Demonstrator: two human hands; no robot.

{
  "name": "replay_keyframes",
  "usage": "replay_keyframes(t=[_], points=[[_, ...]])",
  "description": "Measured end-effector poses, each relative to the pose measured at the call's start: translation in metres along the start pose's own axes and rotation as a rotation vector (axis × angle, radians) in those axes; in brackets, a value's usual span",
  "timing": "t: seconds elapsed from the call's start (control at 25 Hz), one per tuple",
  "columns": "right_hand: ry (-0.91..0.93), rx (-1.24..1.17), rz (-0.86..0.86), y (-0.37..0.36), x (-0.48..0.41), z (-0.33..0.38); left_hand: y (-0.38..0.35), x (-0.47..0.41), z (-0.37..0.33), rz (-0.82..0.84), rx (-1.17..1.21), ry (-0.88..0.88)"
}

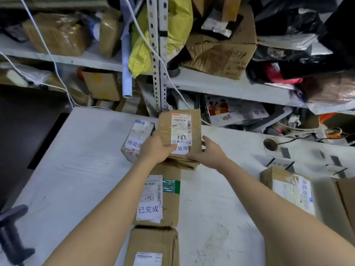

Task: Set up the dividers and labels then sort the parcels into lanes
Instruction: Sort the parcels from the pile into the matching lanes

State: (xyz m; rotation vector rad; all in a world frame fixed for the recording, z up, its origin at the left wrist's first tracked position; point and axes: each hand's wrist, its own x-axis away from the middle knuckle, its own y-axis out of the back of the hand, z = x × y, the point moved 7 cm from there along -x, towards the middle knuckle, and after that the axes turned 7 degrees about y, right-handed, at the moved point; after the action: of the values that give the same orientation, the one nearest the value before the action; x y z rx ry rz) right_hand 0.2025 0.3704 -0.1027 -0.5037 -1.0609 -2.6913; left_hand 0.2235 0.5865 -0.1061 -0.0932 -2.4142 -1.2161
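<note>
A brown cardboard parcel (180, 135) with a white shipping label and a handwritten slip sits at the far middle of the white table (76, 169). My left hand (156, 148) grips its near left corner and my right hand (209, 150) holds its near right side. Left of it lies a smaller parcel (137, 139) with a similar slip. Nearer me, in a row, lie a parcel with a handwritten label (159, 200) and another box (153, 246). A further labelled parcel (288, 189) rests at the right.
Metal shelving (221, 85) packed with boxes and bags stands behind the table. White cables (48, 54) hang across it. A dark handled tool (11, 237) lies at the table's near left edge. Taped paper labels (280, 164) sit at the right, beside a small round object (269, 144).
</note>
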Motion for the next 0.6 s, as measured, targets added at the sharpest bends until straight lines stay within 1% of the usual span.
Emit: replay_keyframes(t=[0.12,0.2,0.36,0.52,0.6], points=[[0.011,-0.186,-0.046,-0.007,-0.002,-0.001,-0.007,-0.001,0.008,0.038,0.211,0.054],[0.005,-0.283,-0.077,-0.007,-0.001,-0.003,-0.009,0.003,0.004,0.022,0.258,0.036],[-0.052,-0.375,-0.198,-0.001,0.015,-0.011,-0.009,0.014,-0.016,-0.014,0.237,-0.055],[-0.005,-0.425,-0.226,0.027,0.039,-0.012,0.0,0.036,-0.045,-0.102,0.188,-0.128],[0.027,-0.437,-0.234,0.051,0.055,-0.013,0.0,0.052,-0.065,-0.11,0.181,-0.157]])
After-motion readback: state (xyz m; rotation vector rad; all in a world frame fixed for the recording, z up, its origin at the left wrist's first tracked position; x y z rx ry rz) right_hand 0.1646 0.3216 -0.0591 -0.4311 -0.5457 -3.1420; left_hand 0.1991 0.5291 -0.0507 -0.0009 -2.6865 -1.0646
